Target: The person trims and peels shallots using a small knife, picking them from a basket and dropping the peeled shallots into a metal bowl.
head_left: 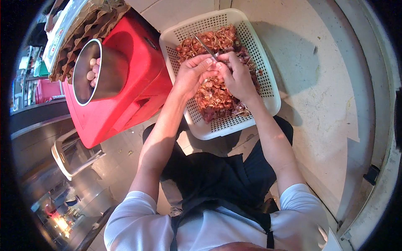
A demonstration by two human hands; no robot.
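Both my hands meet over a white perforated basket (274, 94) heaped with reddish-brown, dry-skinned shallots (215, 96). My right hand (239, 77) is closed on a small knife (204, 43), whose narrow blade slants up and to the left past my fingertips; its handle is hidden. My left hand (193, 74) is closed, thumb and fingers pinched against the right fingertips. A small pale shallot seems to be between them, mostly covered by the fingers. Left of the basket, a steel pot (115, 69) holds several peeled, pinkish shallots (91, 75).
The pot rests on a red plastic box (140, 54) close to the basket's left side. Brown egg trays (77, 48) are stacked behind it. A pale stool or chair frame (63, 157) stands at lower left. A pale wall panel (331, 100) is at right.
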